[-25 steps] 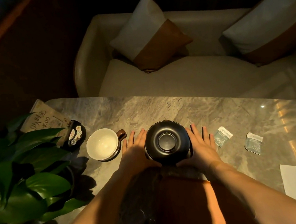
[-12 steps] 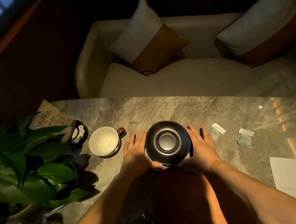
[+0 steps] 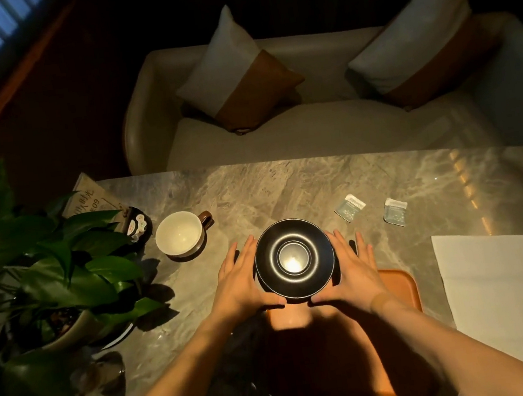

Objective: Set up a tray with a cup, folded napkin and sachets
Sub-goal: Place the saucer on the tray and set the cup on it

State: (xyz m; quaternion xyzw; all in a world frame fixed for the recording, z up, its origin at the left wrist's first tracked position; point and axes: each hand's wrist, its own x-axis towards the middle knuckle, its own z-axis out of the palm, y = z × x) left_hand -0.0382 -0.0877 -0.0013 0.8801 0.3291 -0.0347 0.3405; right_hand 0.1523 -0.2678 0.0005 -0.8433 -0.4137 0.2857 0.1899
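Note:
A black saucer (image 3: 294, 256) is held between my left hand (image 3: 239, 282) and my right hand (image 3: 354, 268), palms on its sides and thumbs at its near edge. It sits over the far edge of an orange tray (image 3: 397, 283), much of which lies in my shadow. Whether the saucer rests on the tray or hovers above it I cannot tell. A white cup (image 3: 180, 235) with a brown handle stands empty to the left on the marble table (image 3: 285, 188). Two pale sachets (image 3: 350, 207) (image 3: 395, 211) lie to the right. A white napkin (image 3: 512, 291) lies flat at the right.
A potted plant (image 3: 61, 280) crowds the table's left end, with a small sign (image 3: 92, 198) and a dark round holder (image 3: 139, 225) behind it. Beyond the table's far edge stands a cream sofa (image 3: 295, 133) with two cushions.
Both hands stay on the saucer's sides. The view has shifted, so the orange tray now shows under the saucer, and a bright reflection has appeared in the saucer's centre.

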